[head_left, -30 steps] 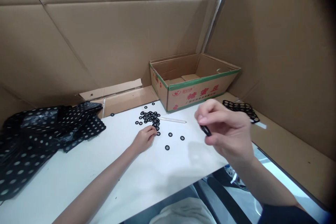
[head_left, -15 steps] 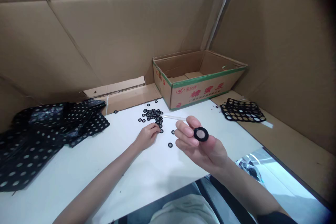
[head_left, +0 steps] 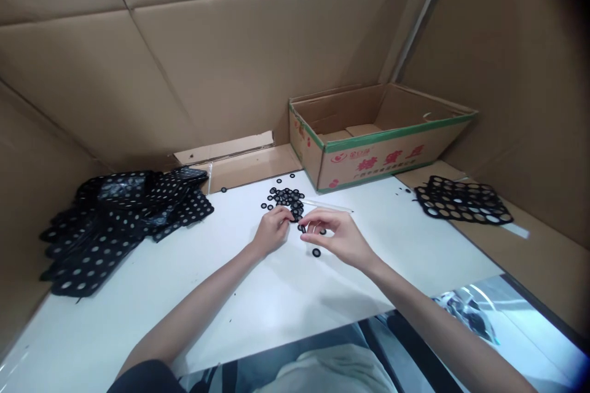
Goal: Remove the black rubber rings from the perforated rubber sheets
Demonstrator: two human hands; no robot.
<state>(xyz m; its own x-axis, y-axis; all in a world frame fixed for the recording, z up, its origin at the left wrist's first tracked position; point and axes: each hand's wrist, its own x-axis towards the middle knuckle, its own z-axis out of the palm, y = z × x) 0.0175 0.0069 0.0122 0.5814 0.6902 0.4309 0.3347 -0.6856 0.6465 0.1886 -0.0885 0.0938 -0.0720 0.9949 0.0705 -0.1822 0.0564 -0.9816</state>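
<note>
Two hands [head_left: 273, 231], one box [head_left: 369, 163], one pen [head_left: 328, 205], dozens of black discs [head_left: 316, 253]

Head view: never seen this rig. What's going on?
No machine: these are a person's bare left hand and right hand. One camera, worn on the head, takes every picture, looking forward and down. On the white table lie small black rings, most heaped, and a white pen. Dotted black sheeting lies at left, a perforated black sheet at right, an open cardboard box behind. The left hand is at the heap's near edge; whether its fingers grip anything is hidden. A ring shows by the right hand's fingertips, but I can't tell if it's held.
</note>
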